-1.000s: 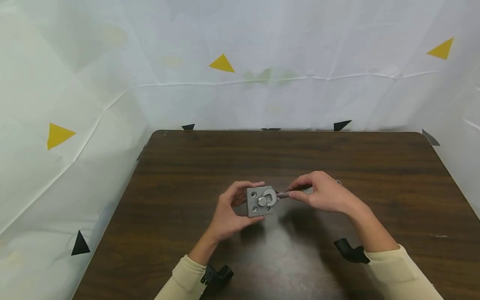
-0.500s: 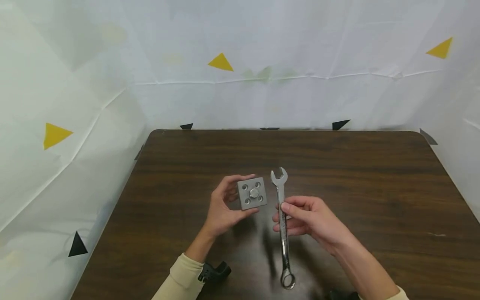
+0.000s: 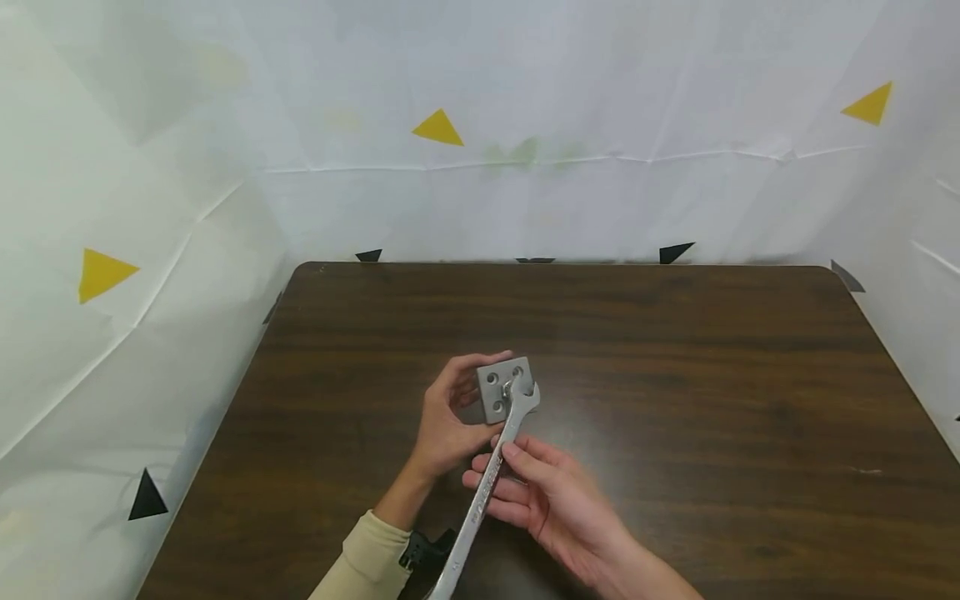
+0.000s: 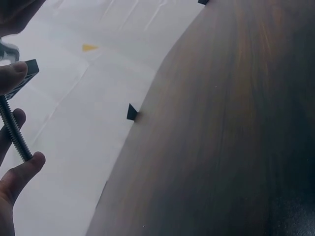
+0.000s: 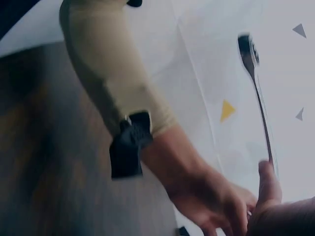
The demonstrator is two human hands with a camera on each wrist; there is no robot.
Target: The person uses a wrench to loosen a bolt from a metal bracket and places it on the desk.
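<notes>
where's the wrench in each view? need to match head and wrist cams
Head: the wrench runs diagonally at lower centre, open end on the bolt of the metal block, shank pinched by the right hand.
Left wrist: wrench not visible; only the block's corner and the bolt's thread at the left edge.
Right wrist: blurred, right side, shank rising to the ring end.
Shared landmark: dark wooden table.

Blurred view. Right hand (image 5: 280,216) at lower right, thumb (image 5: 268,179) against wrench (image 5: 258,98) shank; ring end up near top. Left hand (image 5: 216,206) below centre, beige sleeve (image 5: 108,73) above it, black wrist strap (image 5: 129,145), dark table (image 5: 49,172) at left
</notes>
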